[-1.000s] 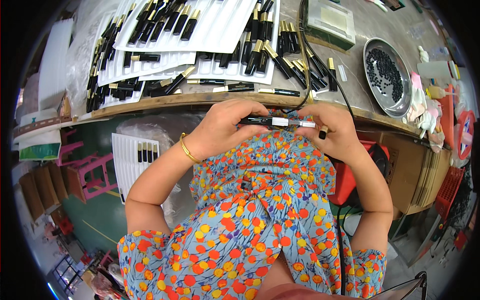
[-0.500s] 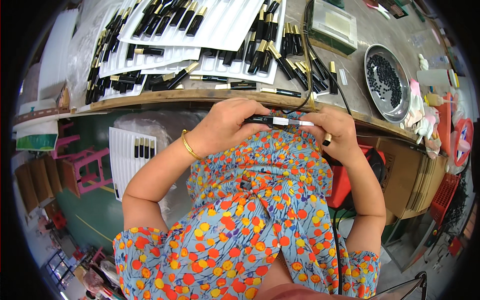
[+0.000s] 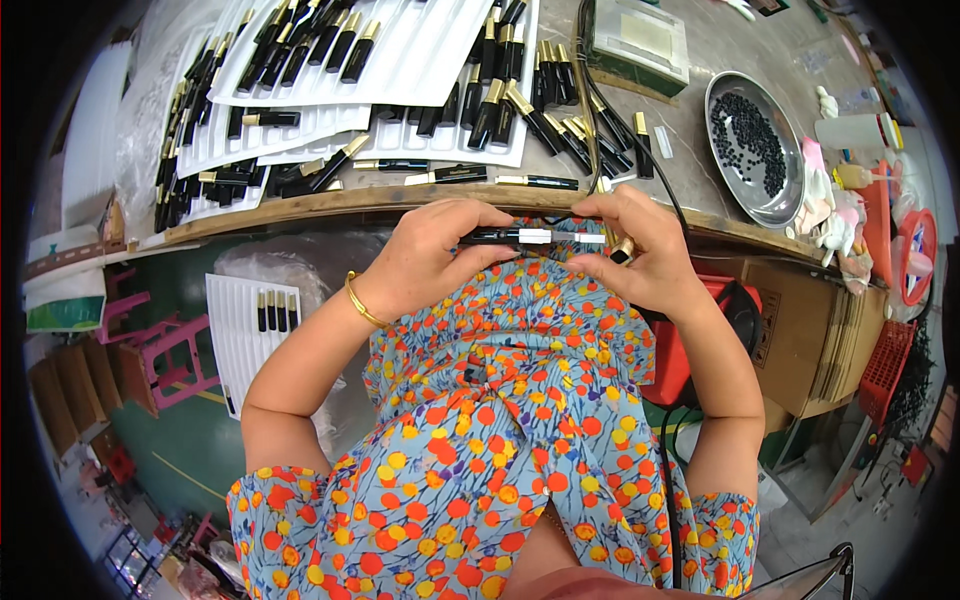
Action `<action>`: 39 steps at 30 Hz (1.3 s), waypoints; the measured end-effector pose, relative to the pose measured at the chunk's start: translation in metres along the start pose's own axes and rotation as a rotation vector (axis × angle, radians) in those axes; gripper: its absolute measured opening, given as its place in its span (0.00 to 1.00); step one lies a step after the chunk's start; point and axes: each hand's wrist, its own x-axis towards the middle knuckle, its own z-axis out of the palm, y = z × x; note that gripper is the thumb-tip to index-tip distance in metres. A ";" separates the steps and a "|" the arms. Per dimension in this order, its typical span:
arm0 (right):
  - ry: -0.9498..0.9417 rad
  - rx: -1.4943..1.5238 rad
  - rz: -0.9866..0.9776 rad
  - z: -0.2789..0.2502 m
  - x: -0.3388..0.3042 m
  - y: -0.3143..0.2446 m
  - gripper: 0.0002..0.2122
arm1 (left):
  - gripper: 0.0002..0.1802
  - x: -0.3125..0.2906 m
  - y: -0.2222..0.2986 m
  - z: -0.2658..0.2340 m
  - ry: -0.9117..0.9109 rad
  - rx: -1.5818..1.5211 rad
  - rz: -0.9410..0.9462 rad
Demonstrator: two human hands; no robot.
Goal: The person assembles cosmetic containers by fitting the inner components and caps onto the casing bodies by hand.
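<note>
In front of my lap, my left hand (image 3: 425, 255) pinches a slim black cosmetic tube (image 3: 488, 237) lying level between thumb and fingers. A white-silver section (image 3: 534, 237) forms its right end. In line with it, to the right, is a small whitish strip (image 3: 590, 239); whether it joins the tube I cannot tell. My right hand (image 3: 650, 250) surrounds that strip, thumb and forefinger spread above and below it. A gold-ended cap (image 3: 622, 250) is tucked in the curled fingers of the same hand, mostly hidden.
White ribbed trays (image 3: 400, 125) and many black tubes with gold caps (image 3: 360, 52) cover the bench's left. A steel bowl (image 3: 735, 160) of small black parts stands right, beyond cables (image 3: 592, 110) and a green-white box (image 3: 640, 45). The bench's wooden edge (image 3: 330, 203) faces me.
My right thumb and forefinger have parted from the whitish strip they were pinching. Both hands have shifted slightly left in the picture, as has the bench with the view.
</note>
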 end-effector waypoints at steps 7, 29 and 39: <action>-0.031 -0.139 -0.054 -0.001 0.006 -0.011 0.17 | 0.15 0.002 0.002 0.001 -0.051 0.015 -0.038; -0.078 0.010 -0.138 0.010 0.012 0.000 0.08 | 0.14 0.005 0.000 0.009 -0.037 -0.093 0.001; -0.056 -0.048 -0.203 0.016 0.014 -0.005 0.08 | 0.15 0.007 -0.001 0.006 -0.065 -0.090 0.048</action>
